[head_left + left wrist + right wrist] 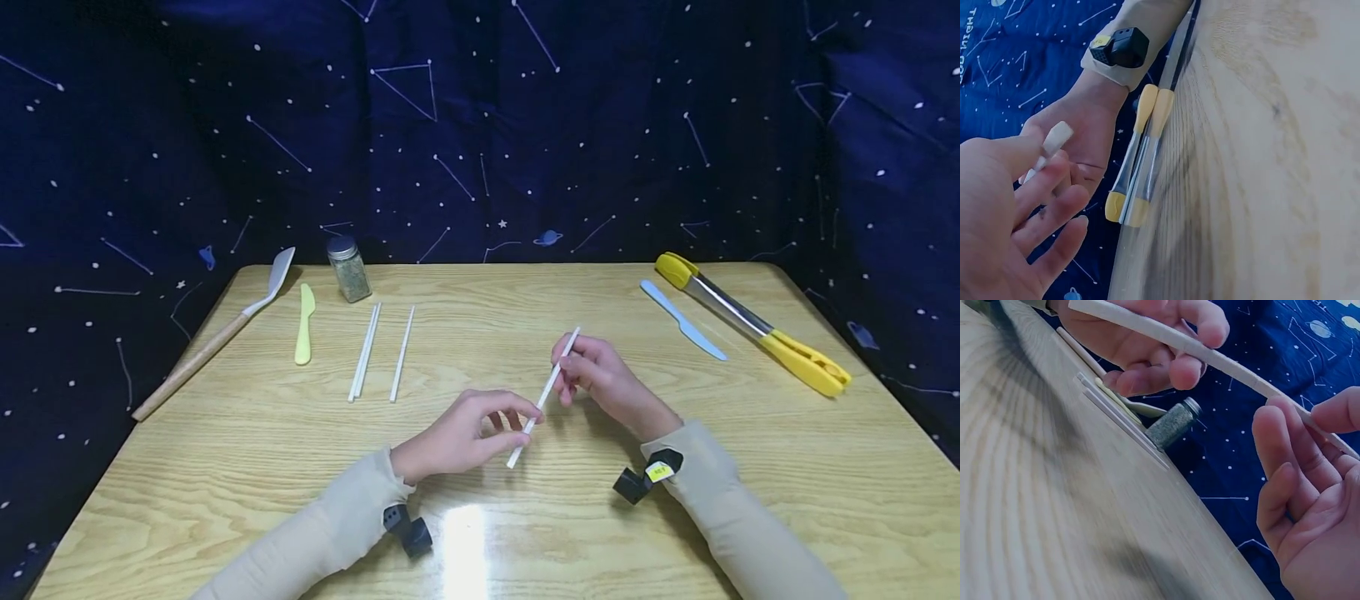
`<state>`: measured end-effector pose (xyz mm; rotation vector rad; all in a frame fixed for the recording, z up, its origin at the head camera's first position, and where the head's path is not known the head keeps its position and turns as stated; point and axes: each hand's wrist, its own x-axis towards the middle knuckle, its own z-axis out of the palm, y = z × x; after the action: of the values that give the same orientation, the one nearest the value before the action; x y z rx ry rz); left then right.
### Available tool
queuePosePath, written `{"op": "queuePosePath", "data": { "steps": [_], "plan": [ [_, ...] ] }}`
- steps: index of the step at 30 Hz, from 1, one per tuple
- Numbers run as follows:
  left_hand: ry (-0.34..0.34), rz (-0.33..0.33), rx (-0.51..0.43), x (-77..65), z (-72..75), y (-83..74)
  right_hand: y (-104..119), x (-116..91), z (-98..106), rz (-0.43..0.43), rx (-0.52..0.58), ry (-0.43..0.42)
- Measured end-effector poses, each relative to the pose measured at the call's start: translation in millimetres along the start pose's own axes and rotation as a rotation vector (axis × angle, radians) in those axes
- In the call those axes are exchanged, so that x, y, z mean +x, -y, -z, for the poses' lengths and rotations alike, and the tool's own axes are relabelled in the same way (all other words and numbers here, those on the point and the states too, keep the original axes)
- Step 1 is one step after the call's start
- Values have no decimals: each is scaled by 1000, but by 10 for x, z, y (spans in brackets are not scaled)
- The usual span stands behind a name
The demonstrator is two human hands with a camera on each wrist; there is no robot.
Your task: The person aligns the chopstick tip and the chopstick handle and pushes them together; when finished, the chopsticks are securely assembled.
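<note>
Between my two hands a white chopstick (552, 379) is held slanted above the table, its thicker end toward me. My left hand (474, 429) pinches it near that lower end with thumb and fingers. Higher up, the right hand (600, 379) grips the same chopstick between thumb and fingers. In the right wrist view the chopstick (1235, 370) runs across from one hand to the other. Its thick end (1058, 136) pokes out by the left thumb in the left wrist view. To the left lie a close pair of chopsticks (364, 353) and a single chopstick (402, 353).
A spatula (217, 343) with a wooden handle and a pale yellow knife (304, 325) lie at the left. Behind the chopsticks stands a spice jar (349, 271). On the right are a blue knife (684, 320) and yellow-ended tongs (750, 323). A dark starry curtain (480, 167) hangs behind the table.
</note>
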<state>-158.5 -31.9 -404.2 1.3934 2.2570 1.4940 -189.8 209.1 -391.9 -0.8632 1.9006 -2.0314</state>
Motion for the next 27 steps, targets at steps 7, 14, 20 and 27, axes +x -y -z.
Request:
{"op": "queuePosePath", "data": {
  "steps": [7, 14, 20, 27],
  "plan": [
    [-47, -35, 40, -22, 0, -2, 15, 19, -78, -37, -74, 20],
    [-131, 64, 74, 15, 41, 40, 41, -1, -41, -54, -161, -13],
    [-269, 241, 135, -11, 207, 131, -28, 17, -47, -92, -152, -9],
    [-332, 299, 172, -39, 371, 303, -87, 0, -9, -125, -180, -2]
  ]
}}
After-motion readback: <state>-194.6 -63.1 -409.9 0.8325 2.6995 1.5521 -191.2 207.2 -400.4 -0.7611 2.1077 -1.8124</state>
